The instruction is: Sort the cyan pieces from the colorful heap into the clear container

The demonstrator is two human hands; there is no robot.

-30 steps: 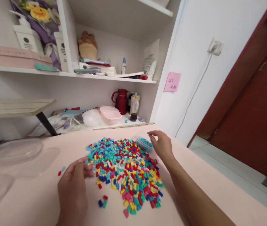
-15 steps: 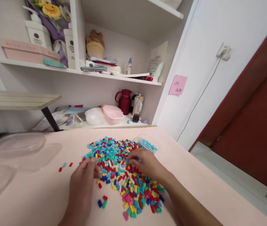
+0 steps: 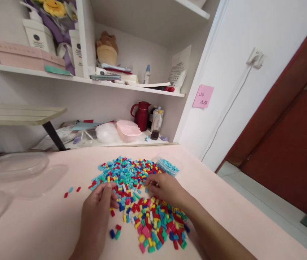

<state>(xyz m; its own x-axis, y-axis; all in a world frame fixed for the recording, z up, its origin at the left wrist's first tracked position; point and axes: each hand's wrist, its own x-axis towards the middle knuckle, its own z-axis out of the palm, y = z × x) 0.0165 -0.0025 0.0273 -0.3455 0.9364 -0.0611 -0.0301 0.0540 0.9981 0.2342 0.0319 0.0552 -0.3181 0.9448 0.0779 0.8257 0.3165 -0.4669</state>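
Many small toy bricks point(image 3: 126, 177) in light blue, red, yellow, green and other colours are spread in a loose heap on the pale pink tabletop point(image 3: 47, 224). At the heap's left edge is my left hand point(image 3: 99, 202), thumb and fingers drawn together; whatever they pinch is hidden. My right hand point(image 3: 165, 187) reaches in from the right, its bent fingers low among the bricks and closed, and I cannot make out what is between them. Just behind it stands a clear tub point(image 3: 169, 167) holding light blue bricks.
Clear plastic containers point(image 3: 18, 164) lie at the left, near a small raised wooden stand point(image 3: 20, 113). Stray bricks point(image 3: 66, 195) lie left of the heap. Along the back are a pink bowl point(image 3: 128, 131), a dark red jug point(image 3: 142, 116) and a bottle point(image 3: 156, 125) below a loaded shelf.
The whole view has shifted slightly left. My left hand has come a little closer to my right hand, its fingers drawn closer together. My right hand remains at the heap's right side.
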